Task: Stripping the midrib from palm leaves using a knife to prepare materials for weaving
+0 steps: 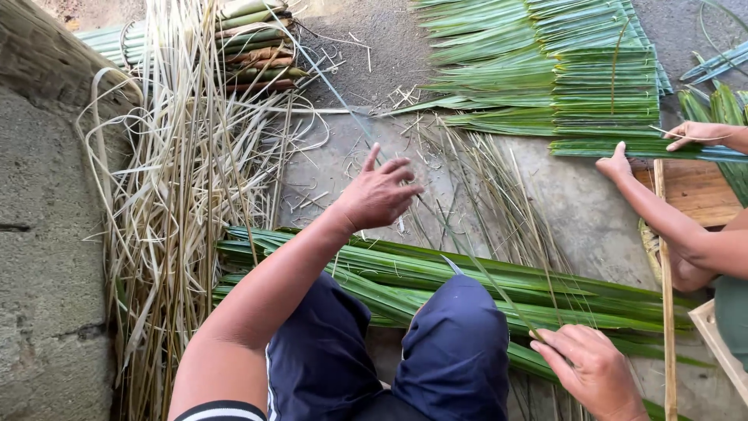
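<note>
Green palm leaves (467, 284) lie flat across the person's knees, long way left to right. Right hand (594, 368) pinches a thin leaf strip (475, 265) slanting up toward the left hand (379, 193), which hangs loose above, fingers spread, holding nothing.

Green palm leaves (467, 284); pale tan dried strips (175, 195); navy shorts (452, 351).

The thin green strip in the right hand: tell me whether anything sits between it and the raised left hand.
Nothing visible blocks it. The thin green strip runs from the right hand up past the right knee toward the left hand, passing above the green palm leaves. Whether the left hand touches it is unclear.
</note>
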